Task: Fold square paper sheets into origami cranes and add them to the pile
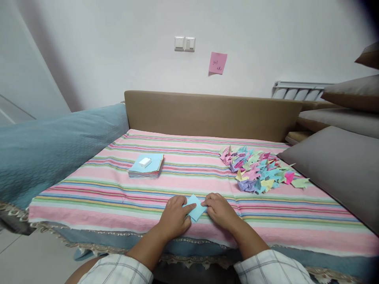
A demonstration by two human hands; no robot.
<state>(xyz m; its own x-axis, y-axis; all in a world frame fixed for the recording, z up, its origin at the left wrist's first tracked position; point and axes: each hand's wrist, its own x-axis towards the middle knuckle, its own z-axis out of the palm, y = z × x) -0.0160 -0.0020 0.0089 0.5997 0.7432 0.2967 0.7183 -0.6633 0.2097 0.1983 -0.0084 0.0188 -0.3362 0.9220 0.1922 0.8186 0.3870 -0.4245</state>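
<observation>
A small light-blue piece of folded paper [197, 213] lies on the striped cloth near its front edge, turned like a diamond. My left hand [177, 215] is at its left side, the index finger stretched over the paper and the other fingers curled around that edge. At the right corner, my right hand [218, 209] grips the paper between thumb and fingers. Farther left rests a stack of square coloured paper [148, 169], blue sheet on top, with a small white object [145, 162] on it. To the right is a pile of folded coloured paper pieces [257, 171].
The striped cloth [189, 157] covers the seat of a sofa with a brown backrest [213, 116]. A blue-covered armrest [59, 146] bounds the left, and grey cushions [334, 165] the right. A pink note [218, 63] and switches [184, 43] are on the wall.
</observation>
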